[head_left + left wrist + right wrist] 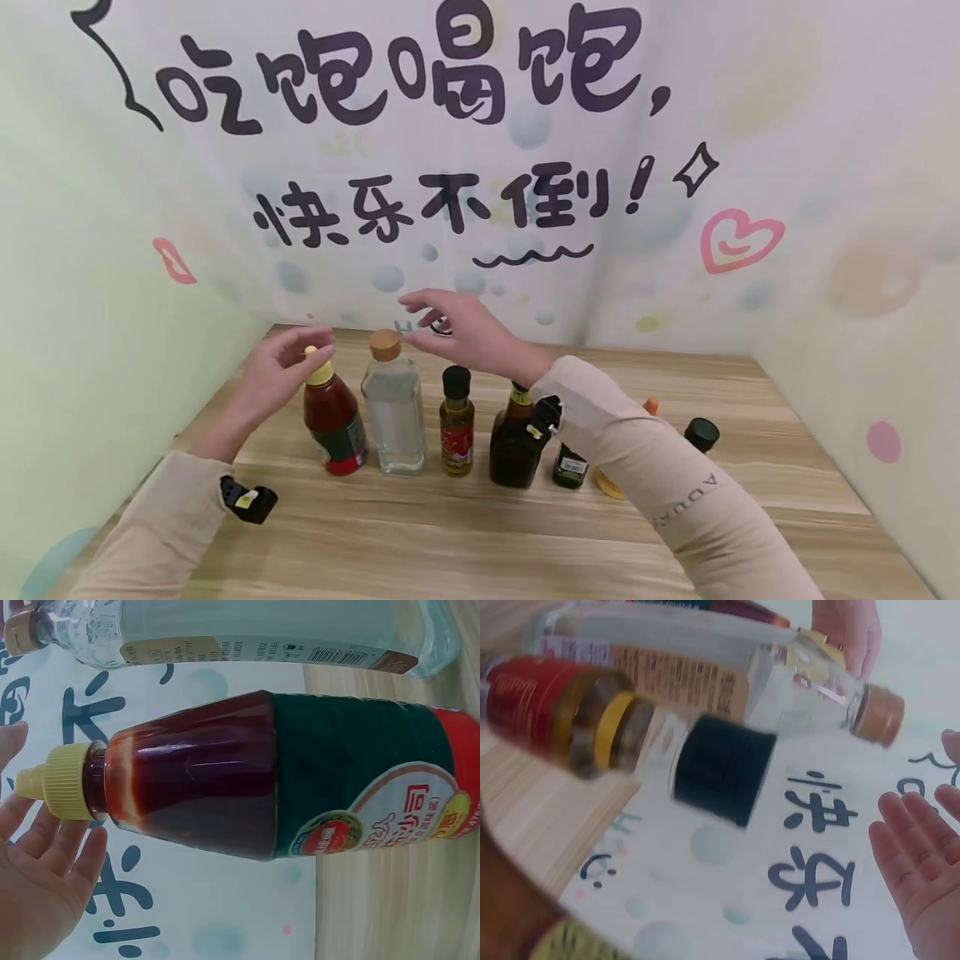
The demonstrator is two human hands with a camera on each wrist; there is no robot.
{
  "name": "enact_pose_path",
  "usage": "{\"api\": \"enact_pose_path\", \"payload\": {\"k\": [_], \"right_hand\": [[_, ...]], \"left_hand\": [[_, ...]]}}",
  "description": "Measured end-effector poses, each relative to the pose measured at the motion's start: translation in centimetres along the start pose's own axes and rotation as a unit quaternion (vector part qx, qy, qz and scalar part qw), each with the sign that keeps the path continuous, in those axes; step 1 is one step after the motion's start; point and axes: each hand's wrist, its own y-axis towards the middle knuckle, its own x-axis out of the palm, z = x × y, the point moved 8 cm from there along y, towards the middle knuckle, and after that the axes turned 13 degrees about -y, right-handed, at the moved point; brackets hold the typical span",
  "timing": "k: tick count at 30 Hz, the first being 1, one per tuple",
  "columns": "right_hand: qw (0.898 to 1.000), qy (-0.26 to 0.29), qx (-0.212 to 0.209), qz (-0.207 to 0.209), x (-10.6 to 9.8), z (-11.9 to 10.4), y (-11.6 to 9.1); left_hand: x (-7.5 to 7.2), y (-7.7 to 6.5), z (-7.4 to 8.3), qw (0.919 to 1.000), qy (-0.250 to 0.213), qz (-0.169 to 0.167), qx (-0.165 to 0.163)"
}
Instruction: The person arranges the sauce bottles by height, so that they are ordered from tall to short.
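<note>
Red bottle [335, 427] below left hand [273, 379]; clear bottle [395, 417] beside right hand [474, 335]

Left fingers: parted, softly bent about the yellow cap [66, 781]; no grip seen, contact cannot be told.

Right fingers: loosely spread, holding nothing, apart from the brown cap [386, 345].

Red bottle: upright on the counter [420, 542], beneath the left fingers; label lettering legible in the left wrist view only.

Clear bottle: upright, between left and right fingers; barcode shown by the left wrist view alone.

Head view only: far black cap [702, 433] and orange tip [651, 406], right of the right fingers.
</note>
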Motion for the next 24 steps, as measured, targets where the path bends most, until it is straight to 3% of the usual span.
{"api": "enact_pose_path", "payload": {"k": [10, 17, 24], "right_hand": [[0.998, 0.048, 0.024, -0.04, 2.8, -0.4, 1.0], [0.995, 0.081, 0.037, -0.047, 4.2, -0.3, 1.1], [0.993, 0.102, 0.046, -0.045, 5.0, -0.1, 1.1]], "left_hand": [[0.4, -0.1, -0.4, 0.9991, -0.036, -0.011, 0.021], [1.2, -0.3, -1.3, 0.9962, -0.075, -0.043, -0.011], [1.8, -0.6, -2.2, 0.9957, -0.071, -0.051, -0.029]]}}
